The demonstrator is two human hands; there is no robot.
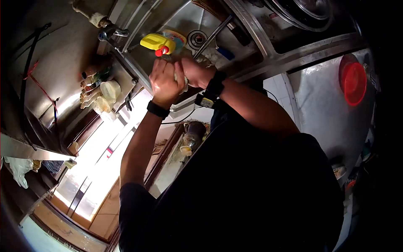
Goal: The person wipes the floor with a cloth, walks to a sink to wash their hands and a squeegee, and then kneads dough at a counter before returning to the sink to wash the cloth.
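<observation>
My left hand (167, 80) is closed, its fingers curled around a whitish wad that looks like a wet cloth (186, 85). Pressed up against it, my right hand (196, 72) is closed on the same cloth, most of which the hands hide. Both hands are over the near edge of a metal sink (176, 20). Just beyond the left hand, a yellow bottle (157, 42) with a red cap lies in the sink. A blue-handled tool (225, 53) lies on the right side of the basin.
The sink drain (197, 39) lies behind a slanting metal pipe (214, 35). Round metal pans (308, 12) sit at the upper right. A red plastic bowl (354, 83) stands on the metal counter at right. A shelf with cups (110, 91) is at left.
</observation>
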